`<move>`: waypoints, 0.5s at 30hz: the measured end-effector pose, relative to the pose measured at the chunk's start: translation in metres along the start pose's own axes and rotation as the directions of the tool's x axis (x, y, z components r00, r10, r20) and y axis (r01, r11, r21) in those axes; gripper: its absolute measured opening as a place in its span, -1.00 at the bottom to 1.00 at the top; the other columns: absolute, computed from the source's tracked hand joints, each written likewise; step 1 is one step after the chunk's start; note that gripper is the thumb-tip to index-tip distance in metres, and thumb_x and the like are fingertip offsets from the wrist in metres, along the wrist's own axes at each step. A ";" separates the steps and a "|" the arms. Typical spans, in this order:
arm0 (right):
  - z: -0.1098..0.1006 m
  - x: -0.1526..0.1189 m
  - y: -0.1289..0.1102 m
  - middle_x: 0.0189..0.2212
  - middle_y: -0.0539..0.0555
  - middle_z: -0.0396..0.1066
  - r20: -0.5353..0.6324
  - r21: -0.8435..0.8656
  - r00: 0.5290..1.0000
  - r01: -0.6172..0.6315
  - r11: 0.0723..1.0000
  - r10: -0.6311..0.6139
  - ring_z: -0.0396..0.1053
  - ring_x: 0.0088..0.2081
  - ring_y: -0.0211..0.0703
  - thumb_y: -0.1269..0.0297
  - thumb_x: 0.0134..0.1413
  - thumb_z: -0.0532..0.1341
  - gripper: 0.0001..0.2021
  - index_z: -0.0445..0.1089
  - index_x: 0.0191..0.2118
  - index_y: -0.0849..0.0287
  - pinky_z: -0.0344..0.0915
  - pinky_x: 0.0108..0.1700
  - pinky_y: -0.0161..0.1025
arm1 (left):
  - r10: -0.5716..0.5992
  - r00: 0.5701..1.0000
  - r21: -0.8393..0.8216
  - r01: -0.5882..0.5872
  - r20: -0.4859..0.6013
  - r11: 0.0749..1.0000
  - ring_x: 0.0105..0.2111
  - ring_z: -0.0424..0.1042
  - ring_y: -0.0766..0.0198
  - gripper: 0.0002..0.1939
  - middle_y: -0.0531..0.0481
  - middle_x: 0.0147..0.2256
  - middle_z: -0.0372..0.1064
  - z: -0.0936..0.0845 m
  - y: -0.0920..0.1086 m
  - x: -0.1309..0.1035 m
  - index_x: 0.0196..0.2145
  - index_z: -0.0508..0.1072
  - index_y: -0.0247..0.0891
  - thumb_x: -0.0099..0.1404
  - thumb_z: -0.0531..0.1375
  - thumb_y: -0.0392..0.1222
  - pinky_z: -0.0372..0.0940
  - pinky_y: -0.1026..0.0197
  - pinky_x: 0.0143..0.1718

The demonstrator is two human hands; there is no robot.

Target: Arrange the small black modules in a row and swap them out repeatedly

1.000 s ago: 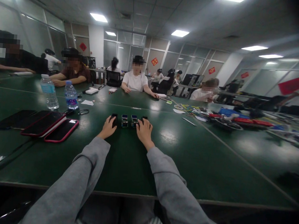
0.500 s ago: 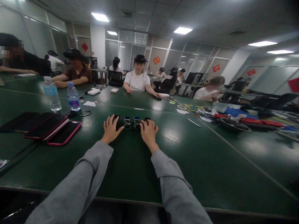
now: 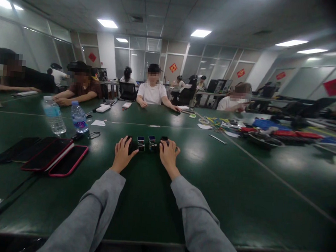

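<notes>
My left hand point(image 3: 121, 154) rests on the green table with its fingers curved round a small black block point(image 3: 130, 143), thumb on the right side. Around a second small black block point(image 3: 164, 139), my right hand point(image 3: 168, 155) is closed, and its fingers partly hide the block. Two little electronic modules stand side by side between my hands: the left module point(image 3: 141, 142) and the right module point(image 3: 152, 142). Each has a dark bluish screen on top. My left thumb tip is at the left module's edge; a slight gap separates my right thumb from the right one.
Several phones point(image 3: 69, 161), a water bottle point(image 3: 54, 117) and a purple-labelled bottle point(image 3: 79, 118) are on the left. A pen point(image 3: 217, 139) lies to the right, before tangled cables and tools point(image 3: 266, 135). A person point(image 3: 152, 91) sits opposite; others sit nearby.
The view has tilted up slightly, so the table sits lower in it. My right thumb has drawn a little away from the right module. My left hand has hardly moved.
</notes>
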State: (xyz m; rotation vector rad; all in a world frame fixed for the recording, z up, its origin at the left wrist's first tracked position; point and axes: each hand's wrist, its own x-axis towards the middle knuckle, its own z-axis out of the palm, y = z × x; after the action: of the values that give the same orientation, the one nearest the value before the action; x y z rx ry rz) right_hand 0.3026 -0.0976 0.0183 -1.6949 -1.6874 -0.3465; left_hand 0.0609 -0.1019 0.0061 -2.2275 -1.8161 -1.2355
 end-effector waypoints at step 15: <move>0.005 0.001 -0.003 0.20 0.24 0.15 0.120 -0.011 0.993 -0.003 1.000 0.005 0.00 0.24 0.09 0.15 0.37 -0.11 -0.61 0.36 0.10 0.01 -0.03 0.15 0.30 | 0.102 0.992 -0.002 -0.102 0.068 0.995 0.35 -0.08 -0.08 -0.27 -0.17 0.34 -0.01 0.005 -0.005 0.005 0.30 0.15 -0.11 0.27 0.16 0.19 -0.18 -0.14 0.34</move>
State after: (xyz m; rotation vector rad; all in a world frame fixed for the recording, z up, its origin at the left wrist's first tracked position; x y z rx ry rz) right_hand 0.2984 -0.0943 0.0160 -1.7573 -1.7710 -0.2565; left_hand 0.0599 -0.0939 0.0032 -2.3569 -1.6999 -1.1537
